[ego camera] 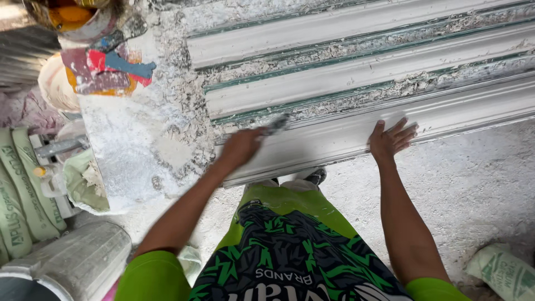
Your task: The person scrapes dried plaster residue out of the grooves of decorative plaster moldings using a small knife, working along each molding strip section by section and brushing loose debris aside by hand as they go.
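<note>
Several long white plaster mouldings (345, 78) lie side by side on a plaster-crusted bench, running from left to right. My left hand (241, 146) is closed around a small metal scraper (277, 125), whose blade rests on the nearest moulding (334, 139) close to its left end. My right hand (390, 139) lies flat with fingers spread on that same moulding, further to the right. Both arms reach forward over my green patterned shirt.
A white-dusted board (128, 150) lies left of the mouldings, with a paint-smeared trowel (120, 64) at its far end. Sacks (25, 189) and a grey bucket (78, 262) stand at the left. Another sack (501, 273) lies on the concrete floor at the lower right.
</note>
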